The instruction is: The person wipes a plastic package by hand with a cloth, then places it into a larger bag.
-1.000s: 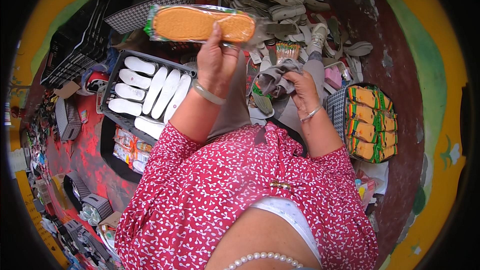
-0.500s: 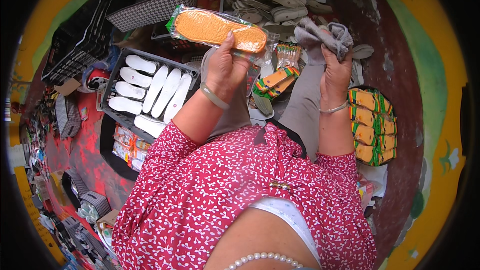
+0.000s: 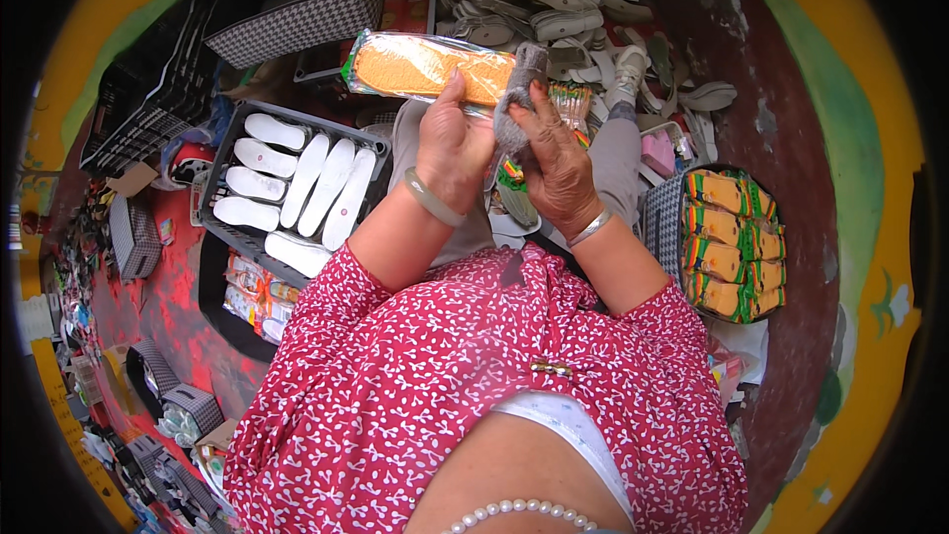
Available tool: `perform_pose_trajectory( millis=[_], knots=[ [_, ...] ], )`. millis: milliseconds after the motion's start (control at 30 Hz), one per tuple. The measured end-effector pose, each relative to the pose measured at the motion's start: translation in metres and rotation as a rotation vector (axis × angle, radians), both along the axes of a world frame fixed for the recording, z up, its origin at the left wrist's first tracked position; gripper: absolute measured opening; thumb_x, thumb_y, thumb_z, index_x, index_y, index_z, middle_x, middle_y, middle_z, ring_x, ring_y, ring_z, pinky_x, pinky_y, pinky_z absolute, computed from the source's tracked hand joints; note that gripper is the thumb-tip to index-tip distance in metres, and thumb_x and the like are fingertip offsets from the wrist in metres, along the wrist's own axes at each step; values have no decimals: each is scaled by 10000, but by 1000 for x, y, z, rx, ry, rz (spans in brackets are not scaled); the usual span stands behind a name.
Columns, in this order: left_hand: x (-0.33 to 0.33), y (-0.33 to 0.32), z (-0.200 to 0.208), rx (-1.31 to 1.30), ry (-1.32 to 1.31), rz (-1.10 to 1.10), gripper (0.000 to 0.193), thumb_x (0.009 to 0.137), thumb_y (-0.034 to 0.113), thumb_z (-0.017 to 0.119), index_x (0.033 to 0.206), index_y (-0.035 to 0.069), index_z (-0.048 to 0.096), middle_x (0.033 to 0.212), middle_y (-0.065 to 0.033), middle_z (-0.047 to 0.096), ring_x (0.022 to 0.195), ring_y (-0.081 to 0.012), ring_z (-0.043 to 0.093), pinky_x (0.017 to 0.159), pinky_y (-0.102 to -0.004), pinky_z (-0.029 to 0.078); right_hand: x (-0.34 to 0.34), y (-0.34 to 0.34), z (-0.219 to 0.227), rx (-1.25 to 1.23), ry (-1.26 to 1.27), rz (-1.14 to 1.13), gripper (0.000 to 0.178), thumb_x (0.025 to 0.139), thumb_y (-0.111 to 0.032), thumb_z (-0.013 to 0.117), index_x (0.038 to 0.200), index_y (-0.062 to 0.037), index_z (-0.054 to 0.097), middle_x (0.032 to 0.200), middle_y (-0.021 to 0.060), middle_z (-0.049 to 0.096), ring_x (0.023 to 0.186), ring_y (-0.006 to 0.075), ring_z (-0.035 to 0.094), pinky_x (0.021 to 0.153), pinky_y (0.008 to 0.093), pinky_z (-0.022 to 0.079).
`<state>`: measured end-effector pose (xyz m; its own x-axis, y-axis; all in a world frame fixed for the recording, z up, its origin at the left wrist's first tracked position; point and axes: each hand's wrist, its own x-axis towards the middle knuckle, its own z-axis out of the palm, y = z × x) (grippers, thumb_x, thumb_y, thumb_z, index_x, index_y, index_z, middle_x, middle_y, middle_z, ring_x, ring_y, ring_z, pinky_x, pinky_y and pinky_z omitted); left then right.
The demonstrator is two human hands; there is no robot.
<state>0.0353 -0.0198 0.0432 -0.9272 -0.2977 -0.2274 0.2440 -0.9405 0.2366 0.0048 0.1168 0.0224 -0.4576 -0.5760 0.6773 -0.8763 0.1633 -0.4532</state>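
My left hand (image 3: 457, 143) grips a clear plastic packet of orange insoles (image 3: 405, 67), its thumb lying on top. The packet has a green edge at its far left end and shines with glare. In my right hand (image 3: 559, 163) is a grey cloth (image 3: 522, 99), pressed against the right end of the packet. The cloth hides that end. Under my hands, between my legs, a bundle of similar packets (image 3: 571, 104) bound together shows in part.
To the left, a dark crate (image 3: 229, 143) holds several white insoles (image 3: 314, 178). At the right, a checked basket (image 3: 664, 222) holds stacked orange insole packets (image 3: 720, 227). Pale shoes (image 3: 565, 20) lie piled at the far side. A checked bin (image 3: 297, 25) stands far left.
My right hand has come left with the grey cloth, from apart to against the packet's right end. The packet has shifted slightly, held in my left hand throughout.
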Motion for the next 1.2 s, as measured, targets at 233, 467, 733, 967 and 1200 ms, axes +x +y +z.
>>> perform_pose_trajectory(
  millis=[233, 467, 733, 967, 1200],
  knots=[
    [-2, -9, 2, 41, -59, 33, 443, 971, 290, 336, 1279, -29, 333, 1274, -209, 455, 1181, -345, 449, 1030, -507, 322, 24, 3, -8, 25, -174, 131, 571, 696, 62, 577, 1241, -89, 490, 1221, 222, 504, 1077, 361, 540, 837, 364, 485],
    [-7, -14, 10, 27, 49, 107, 400, 951, 196, 412, 1283, -16, 340, 1283, -186, 450, 1204, -337, 428, 1031, -531, 317, 20, 12, -30, 107, -852, 311, 474, 722, 97, 469, 1165, -58, 537, 1069, 113, 601, 958, 246, 600, 843, 297, 458],
    [13, -32, -5, -497, 49, -74, 350, 852, 78, 521, 1172, -34, 435, 1103, -109, 551, 1025, -232, 562, 878, -394, 478, -63, 83, -3, -831, -1390, 136, 441, 769, -104, 571, 1196, -26, 493, 1160, 121, 560, 1072, 238, 543, 960, 359, 410],
    [9, -11, -6, -592, 115, -173, 530, 786, 51, 569, 1276, 43, 367, 1133, -88, 541, 1037, -214, 561, 863, -366, 487, -32, 53, 29, -669, -1027, 376, 542, 851, -239, 608, 1315, -70, 384, 1351, 122, 420, 1256, 251, 390, 1067, 377, 268],
    [19, 5, -1, -442, 236, -402, 660, 759, -43, 475, 1375, 61, 260, 1290, -114, 433, 1161, -220, 475, 952, -325, 413, -4, 21, 19, 70, -50, 118, 377, 783, -121, 638, 1148, -90, 550, 1276, 140, 496, 1245, 339, 403, 1031, 417, 314]
  ],
)
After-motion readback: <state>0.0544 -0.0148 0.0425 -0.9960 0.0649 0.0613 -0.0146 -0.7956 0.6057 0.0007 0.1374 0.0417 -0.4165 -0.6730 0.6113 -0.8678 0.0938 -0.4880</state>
